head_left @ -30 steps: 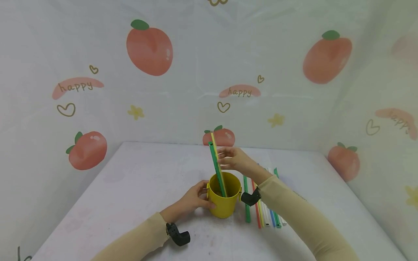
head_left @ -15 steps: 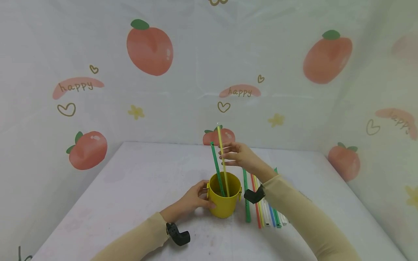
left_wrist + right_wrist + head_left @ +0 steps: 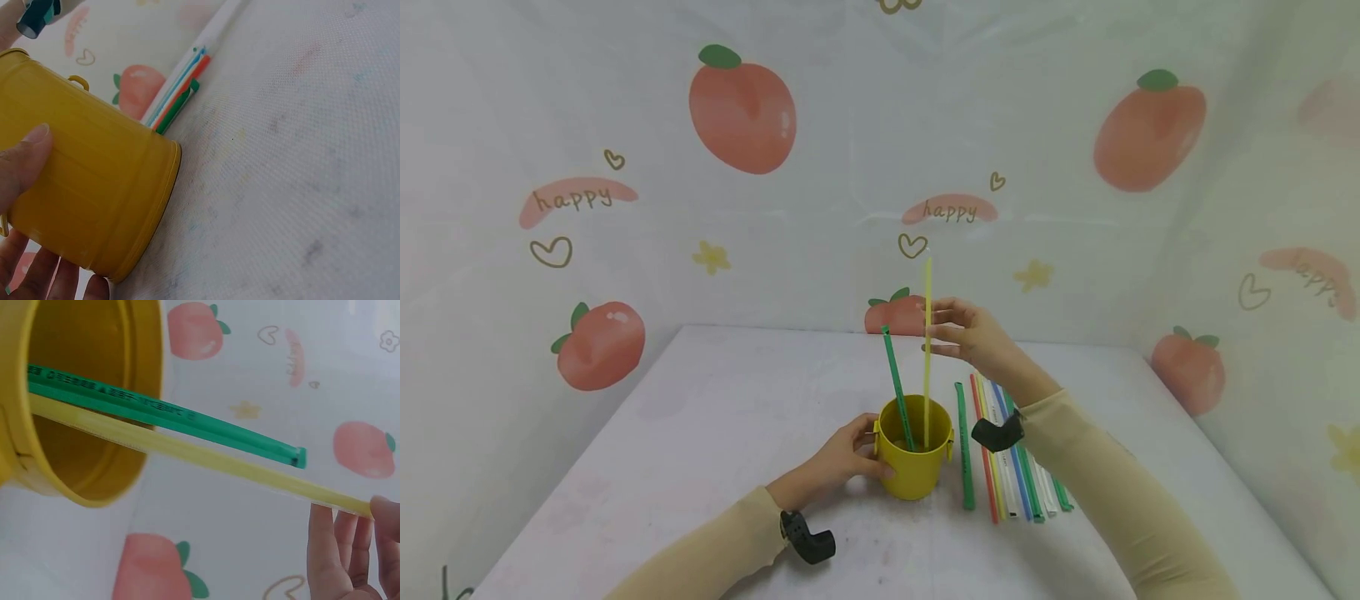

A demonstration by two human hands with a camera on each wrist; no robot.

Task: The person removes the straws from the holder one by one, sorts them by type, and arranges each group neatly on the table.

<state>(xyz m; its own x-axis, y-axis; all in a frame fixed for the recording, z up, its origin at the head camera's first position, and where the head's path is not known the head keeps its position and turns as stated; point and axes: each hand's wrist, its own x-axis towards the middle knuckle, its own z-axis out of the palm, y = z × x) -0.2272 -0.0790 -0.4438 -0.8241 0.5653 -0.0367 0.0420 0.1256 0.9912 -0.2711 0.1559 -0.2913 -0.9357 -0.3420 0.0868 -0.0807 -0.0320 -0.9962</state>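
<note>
A small yellow bucket [image 3: 916, 477] stands upright on the table. My left hand [image 3: 844, 460] grips its left side, thumb on the near wall and fingers around the far side, as the left wrist view shows. In the bucket a green wrapped straw [image 3: 895, 367] leans to the left, its printed wrapper [image 3: 156, 406] visible in the right wrist view. My right hand [image 3: 976, 335] pinches a yellow straw [image 3: 927, 367] in a clear wrapper near its upper part, holding it almost vertical. The straw's lower end is inside the bucket.
Right of the bucket lies a single green straw [image 3: 966, 454]. Beside it is a row of several straws [image 3: 996, 479] in red, yellow, white, blue and green, partly under my right forearm [image 3: 1097, 467]. A fruit-printed sheet [image 3: 820, 250] rises behind the table [image 3: 737, 392].
My right hand has moved up and to the right, lifting the yellow straw higher and bringing it from leaning beside the green straw to nearly vertical. My left hand and the bucket stay put.
</note>
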